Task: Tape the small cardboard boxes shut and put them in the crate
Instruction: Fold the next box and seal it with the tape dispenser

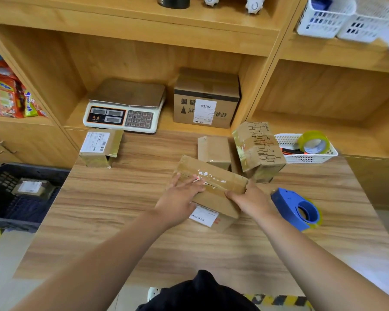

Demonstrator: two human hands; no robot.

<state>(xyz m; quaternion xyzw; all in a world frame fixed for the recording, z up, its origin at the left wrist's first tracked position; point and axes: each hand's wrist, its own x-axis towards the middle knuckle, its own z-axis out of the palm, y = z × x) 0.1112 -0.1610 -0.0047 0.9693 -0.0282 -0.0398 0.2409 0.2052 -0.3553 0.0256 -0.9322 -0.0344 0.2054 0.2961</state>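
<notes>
A small cardboard box [220, 176] with clear tape across its top lies in the middle of the wooden table [121, 209]. My left hand [180, 196] lies flat on its top with straight fingers. My right hand [249, 200] grips the box's right near corner, thumb on top. A blue tape dispenser [296, 209] lies on the table just right of that hand. Other small boxes sit behind: a plain one [213, 151], a printed one [258, 149] tilted beside it, and a labelled one [101, 147] at the far left. The dark crate [0, 176] stands left of the table with one box [32, 188] inside.
A weighing scale [124, 106] and a larger labelled carton [206, 99] sit in the shelf recess behind the table. A white basket [288, 140] at the right back holds a roll of clear tape [313, 142]. More white baskets [346, 16] stand on the upper shelf.
</notes>
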